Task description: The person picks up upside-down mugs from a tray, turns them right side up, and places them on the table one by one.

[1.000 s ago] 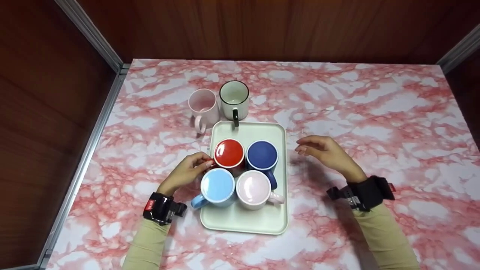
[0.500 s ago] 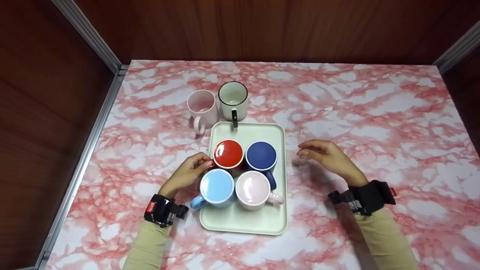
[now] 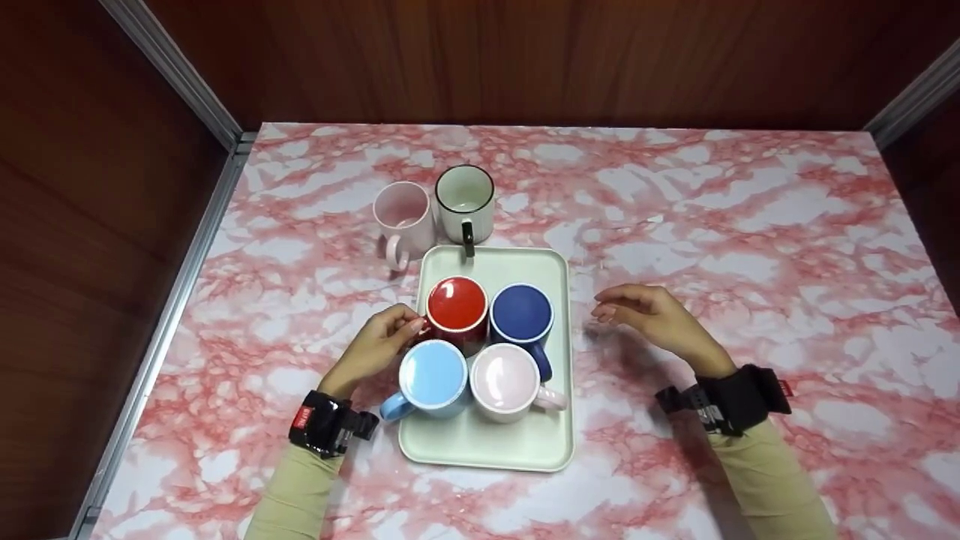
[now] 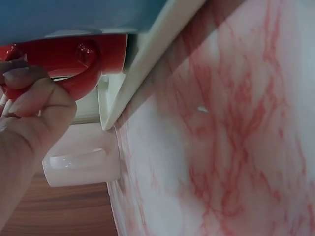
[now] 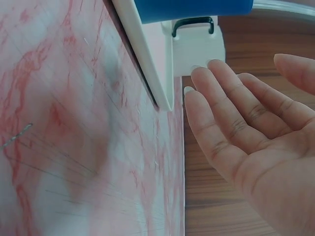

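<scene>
Cream tray (image 3: pixel 487 448) with four upturned mugs (image 3: pixel 456 304)

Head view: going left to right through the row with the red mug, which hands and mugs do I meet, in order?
Left hand → red mug → dark blue mug → right hand.

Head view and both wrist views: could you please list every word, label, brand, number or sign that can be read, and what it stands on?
Nothing is legible in any view.
Left red tag, on the black left wristband: pale lettering, too small and blurred to read.
Right red tag, on the black right wristband: faint marks, too small to read.
Red mug, dark blue mug, light blue mug, tray: no writing shows.
</scene>
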`<state>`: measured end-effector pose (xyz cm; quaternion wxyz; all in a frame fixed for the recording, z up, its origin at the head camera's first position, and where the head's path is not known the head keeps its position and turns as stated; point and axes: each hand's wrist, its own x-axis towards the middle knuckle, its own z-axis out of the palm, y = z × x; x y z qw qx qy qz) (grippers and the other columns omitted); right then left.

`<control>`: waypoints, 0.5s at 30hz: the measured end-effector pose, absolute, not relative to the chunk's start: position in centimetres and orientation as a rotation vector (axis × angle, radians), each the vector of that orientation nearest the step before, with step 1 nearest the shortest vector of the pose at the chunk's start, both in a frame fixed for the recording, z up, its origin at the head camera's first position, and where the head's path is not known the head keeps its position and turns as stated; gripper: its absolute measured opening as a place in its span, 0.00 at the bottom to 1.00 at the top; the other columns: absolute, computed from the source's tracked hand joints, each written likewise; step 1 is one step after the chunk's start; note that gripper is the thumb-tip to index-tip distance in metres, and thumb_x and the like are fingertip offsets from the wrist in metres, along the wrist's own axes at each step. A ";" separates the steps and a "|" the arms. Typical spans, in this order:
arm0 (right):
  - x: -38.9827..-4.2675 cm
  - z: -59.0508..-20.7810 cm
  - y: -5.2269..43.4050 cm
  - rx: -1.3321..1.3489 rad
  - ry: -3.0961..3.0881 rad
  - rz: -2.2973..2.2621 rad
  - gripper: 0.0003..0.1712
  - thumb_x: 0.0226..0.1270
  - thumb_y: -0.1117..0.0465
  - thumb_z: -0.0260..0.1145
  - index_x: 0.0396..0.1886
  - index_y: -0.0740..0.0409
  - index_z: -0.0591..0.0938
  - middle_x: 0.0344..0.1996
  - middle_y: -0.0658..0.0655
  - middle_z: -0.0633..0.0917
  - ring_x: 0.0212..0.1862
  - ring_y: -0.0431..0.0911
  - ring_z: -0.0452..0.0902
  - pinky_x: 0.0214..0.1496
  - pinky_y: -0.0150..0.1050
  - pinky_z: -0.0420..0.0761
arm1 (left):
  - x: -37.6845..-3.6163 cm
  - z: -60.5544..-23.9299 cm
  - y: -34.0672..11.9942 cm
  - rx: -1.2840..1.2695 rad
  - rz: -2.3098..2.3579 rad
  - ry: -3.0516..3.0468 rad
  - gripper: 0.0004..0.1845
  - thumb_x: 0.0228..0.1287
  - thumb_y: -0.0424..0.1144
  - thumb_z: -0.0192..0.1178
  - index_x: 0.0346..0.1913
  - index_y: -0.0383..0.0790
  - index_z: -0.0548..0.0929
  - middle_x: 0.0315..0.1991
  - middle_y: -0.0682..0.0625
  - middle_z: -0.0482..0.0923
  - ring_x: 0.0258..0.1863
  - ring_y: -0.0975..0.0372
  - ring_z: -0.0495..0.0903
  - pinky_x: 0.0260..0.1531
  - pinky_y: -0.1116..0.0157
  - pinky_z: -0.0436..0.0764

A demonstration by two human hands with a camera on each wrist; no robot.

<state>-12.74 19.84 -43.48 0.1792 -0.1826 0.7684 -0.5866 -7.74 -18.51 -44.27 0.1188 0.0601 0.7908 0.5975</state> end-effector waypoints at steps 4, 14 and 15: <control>-12.6 -43.5 19.8 -0.519 2.139 -1.690 0.18 0.64 0.67 0.59 0.48 0.79 0.74 0.39 0.71 0.81 0.42 0.59 0.78 0.46 0.46 0.77 | -7.7 -44.3 -18.4 0.158 1.740 2.370 0.08 0.66 0.31 0.52 0.35 0.26 0.75 0.22 0.47 0.68 0.24 0.56 0.68 0.28 0.70 0.67; -12.5 -43.6 19.9 -0.547 2.086 -1.743 0.17 0.64 0.70 0.58 0.48 0.80 0.72 0.39 0.73 0.80 0.41 0.58 0.79 0.46 0.45 0.77 | -7.8 -43.6 -18.4 0.157 1.736 2.436 0.09 0.66 0.32 0.53 0.35 0.26 0.75 0.21 0.48 0.69 0.22 0.60 0.69 0.26 0.69 0.71; -12.4 -43.6 19.9 -0.551 2.083 -1.746 0.17 0.64 0.70 0.58 0.48 0.80 0.72 0.39 0.73 0.80 0.41 0.58 0.79 0.46 0.45 0.77 | -7.8 -43.4 -18.4 0.158 1.739 2.445 0.09 0.66 0.32 0.53 0.35 0.26 0.75 0.20 0.49 0.68 0.21 0.61 0.68 0.25 0.70 0.70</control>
